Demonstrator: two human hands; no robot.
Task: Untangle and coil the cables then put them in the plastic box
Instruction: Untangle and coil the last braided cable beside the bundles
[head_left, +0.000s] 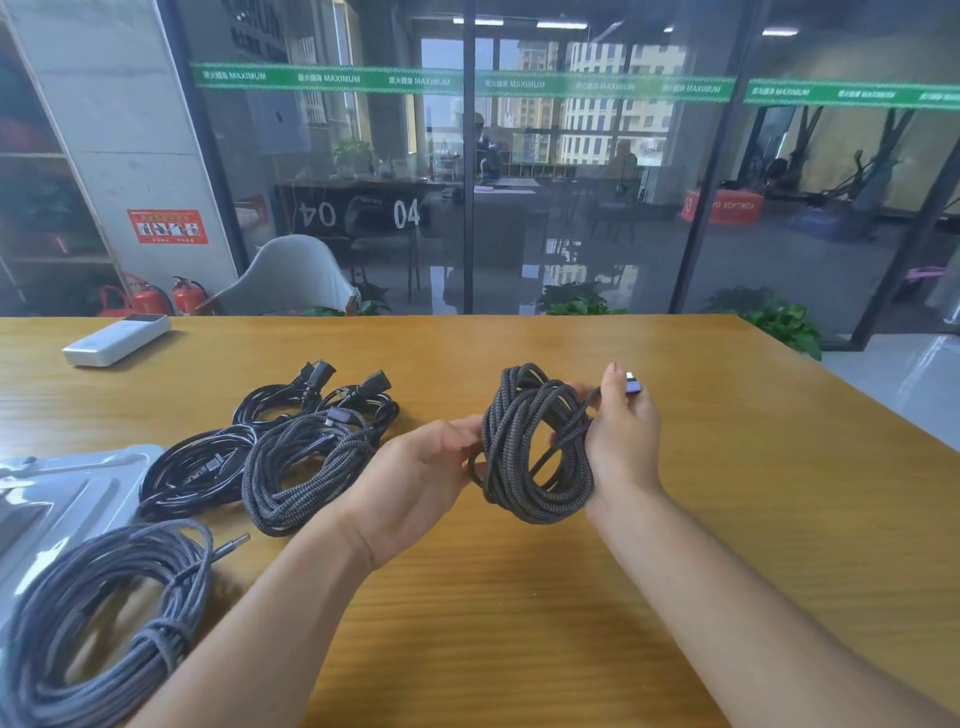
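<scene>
While held, coiled cable (537, 447) between both hands (621, 441)

Your left hand (415, 467) and right hand (621, 441) hold a coiled dark braided cable (535, 447) above the wooden table (519, 597).

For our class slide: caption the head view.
Both hands hold a coiled braided cable above the wooden table.

table (519, 597): wood grain, smooth, light sheen
held cable (535, 441): braided cloth, matt
cables at 10 o'clock (192, 467): smooth glossy rubber
</scene>
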